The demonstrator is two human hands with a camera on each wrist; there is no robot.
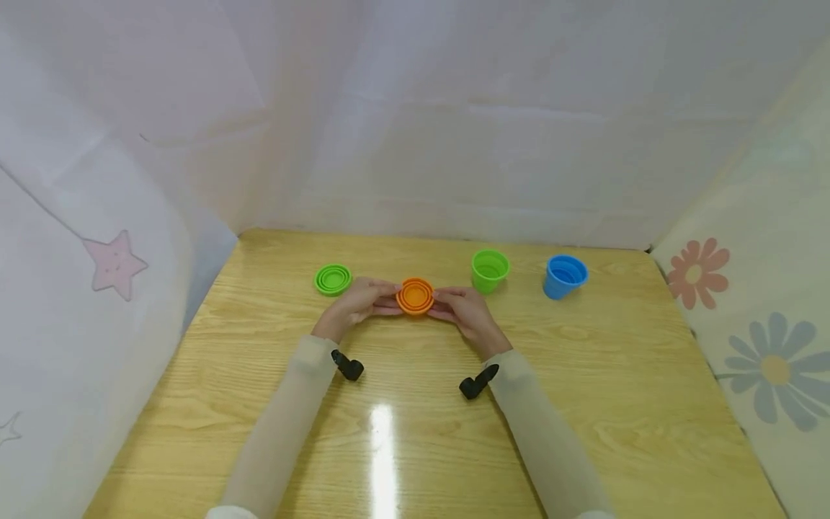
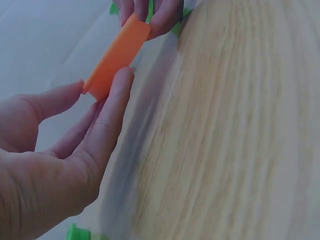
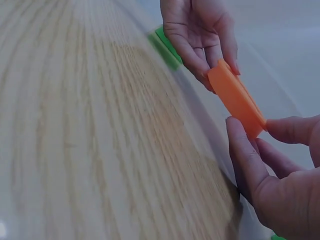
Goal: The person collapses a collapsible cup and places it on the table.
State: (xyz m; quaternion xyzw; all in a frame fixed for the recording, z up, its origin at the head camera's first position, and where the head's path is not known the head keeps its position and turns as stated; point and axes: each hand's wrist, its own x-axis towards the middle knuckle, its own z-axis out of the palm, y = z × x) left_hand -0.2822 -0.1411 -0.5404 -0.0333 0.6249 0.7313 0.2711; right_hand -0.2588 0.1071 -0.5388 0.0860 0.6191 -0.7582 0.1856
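Between both hands is an orange collapsible cup (image 1: pixel 415 296), folded flat into rings. My left hand (image 1: pixel 360 303) pinches its left edge, thumb at the rim and fingers below. On the opposite edge my right hand (image 1: pixel 468 313) pinches it the same way. Both wrist views show the flattened cup (image 2: pixel 116 59) tilted and held off the table. Left of my left hand lies a green collapsible cup (image 1: pixel 333 280), also folded flat. Just beyond my right hand stands an expanded green cup (image 1: pixel 490 271). Farther right is an expanded blue cup (image 1: pixel 565 277).
The wooden table (image 1: pixel 415 432) extends toward me, with a bright reflection near its front. A white cloth (image 1: pixel 441 144) hangs along the back edge. Printed cloth stands at both sides, with a pink star (image 1: pixel 117 267) on the left and flowers (image 1: pixel 775 369) on the right.
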